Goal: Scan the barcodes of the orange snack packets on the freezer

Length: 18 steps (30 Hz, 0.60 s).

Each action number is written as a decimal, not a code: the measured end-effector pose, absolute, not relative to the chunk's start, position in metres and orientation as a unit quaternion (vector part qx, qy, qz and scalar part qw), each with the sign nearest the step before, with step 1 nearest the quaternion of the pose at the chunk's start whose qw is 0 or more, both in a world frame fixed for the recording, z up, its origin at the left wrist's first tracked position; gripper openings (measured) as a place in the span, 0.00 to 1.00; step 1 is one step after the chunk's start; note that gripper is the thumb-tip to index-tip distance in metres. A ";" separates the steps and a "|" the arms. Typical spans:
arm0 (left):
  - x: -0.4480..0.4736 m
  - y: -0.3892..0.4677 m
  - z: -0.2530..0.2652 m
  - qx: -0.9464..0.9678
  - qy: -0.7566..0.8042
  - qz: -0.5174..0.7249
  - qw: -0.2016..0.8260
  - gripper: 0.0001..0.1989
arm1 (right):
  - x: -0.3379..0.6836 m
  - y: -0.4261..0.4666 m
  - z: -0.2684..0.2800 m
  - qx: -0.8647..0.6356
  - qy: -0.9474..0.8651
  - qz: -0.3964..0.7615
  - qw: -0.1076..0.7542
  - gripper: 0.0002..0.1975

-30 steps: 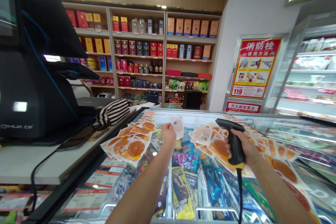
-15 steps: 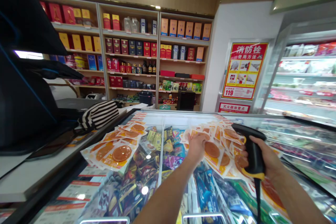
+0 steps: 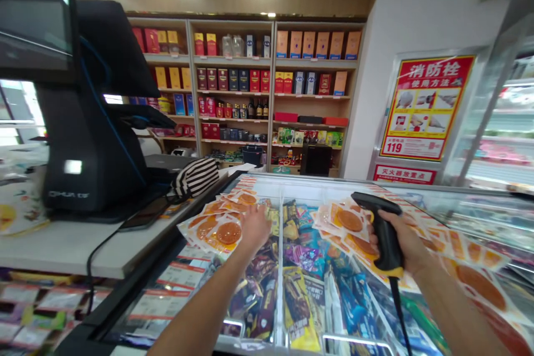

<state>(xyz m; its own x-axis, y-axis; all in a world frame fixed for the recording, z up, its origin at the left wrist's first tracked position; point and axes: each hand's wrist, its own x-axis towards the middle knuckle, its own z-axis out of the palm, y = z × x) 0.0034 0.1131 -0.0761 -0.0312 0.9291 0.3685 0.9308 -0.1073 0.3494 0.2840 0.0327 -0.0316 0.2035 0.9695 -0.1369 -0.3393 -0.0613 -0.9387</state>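
My left hand (image 3: 255, 229) is at the right edge of a fanned pile of flat clear packets (image 3: 228, 232), each with a round orange-brown disc inside. Its fingers look slightly spread, and no packet shows in them; the fingertips are partly hidden. My right hand (image 3: 398, 239) is wrapped round the grip of a black and yellow barcode scanner (image 3: 387, 242), its head pointing left and its cable hanging down. Behind and left of the scanner lies a second pile of the same packets (image 3: 348, 220). More packets (image 3: 479, 283) lie beyond my right forearm.
Both piles rest on the glass top of a chest freezer (image 3: 280, 289) filled with wrapped ice creams. At left a counter (image 3: 104, 250) holds a black register (image 3: 100, 161), a phone (image 3: 144, 214) and a striped bag (image 3: 196, 177). Shelves (image 3: 233, 92) of boxes stand behind.
My left hand has moved left from the right-hand packet pile to the left-hand one. The scanner stays in my right hand. The view has turned left, showing more of the register.
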 end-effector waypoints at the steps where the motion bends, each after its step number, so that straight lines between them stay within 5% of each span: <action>1: -0.017 0.110 -0.078 -0.675 -0.693 -0.252 0.011 0.22 | 0.272 0.035 -0.031 -0.482 -0.327 0.548 0.600 0.08; 10: -0.079 0.085 -0.098 -0.618 -0.769 -0.158 0.046 0.40 | 0.200 0.047 -0.040 -0.451 -0.367 0.607 0.542 0.09; 18: -0.066 0.085 -0.088 -0.659 -0.731 -0.163 0.060 0.16 | 0.187 0.039 -0.041 -0.479 -0.390 0.599 0.510 0.12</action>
